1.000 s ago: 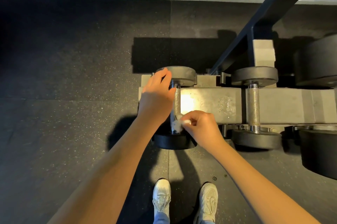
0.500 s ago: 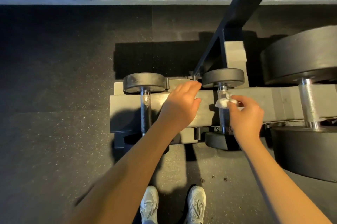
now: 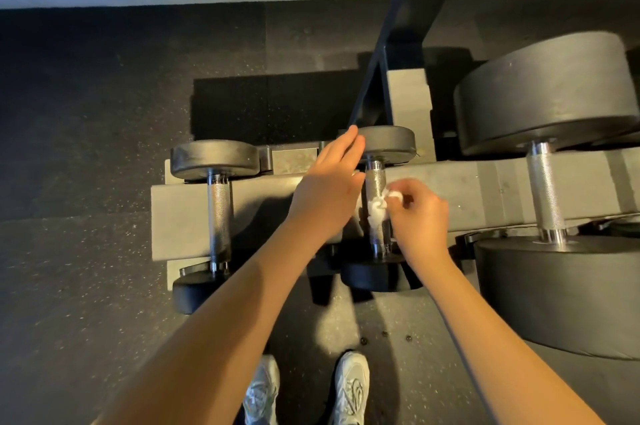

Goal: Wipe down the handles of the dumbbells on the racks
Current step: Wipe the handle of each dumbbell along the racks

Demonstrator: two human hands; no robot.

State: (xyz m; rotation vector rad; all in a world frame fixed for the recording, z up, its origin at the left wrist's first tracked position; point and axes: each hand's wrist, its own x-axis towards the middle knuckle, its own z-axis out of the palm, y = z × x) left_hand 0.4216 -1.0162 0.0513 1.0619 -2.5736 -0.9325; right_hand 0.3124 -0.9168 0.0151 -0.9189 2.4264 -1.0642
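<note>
On the lower rack lie 3 dumbbells. Right hand pinches a crumpled white wipe between curled fingers and thumb, pressing it against the middle dumbbell at mid-handle. Left hand lies beside that handle, fingers straight, holding nothing, fingertips at the far head. Small dumbbell sits left, large dumbbell right.

Bare forearms, white lace-up sneakers, no sleeves.

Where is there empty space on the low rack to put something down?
Bare rail lies between the left dumbbell and the middle dumbbell, and again between the middle one and the big dumbbell. It is crowded at the middle handle, where the wipe is.
</note>
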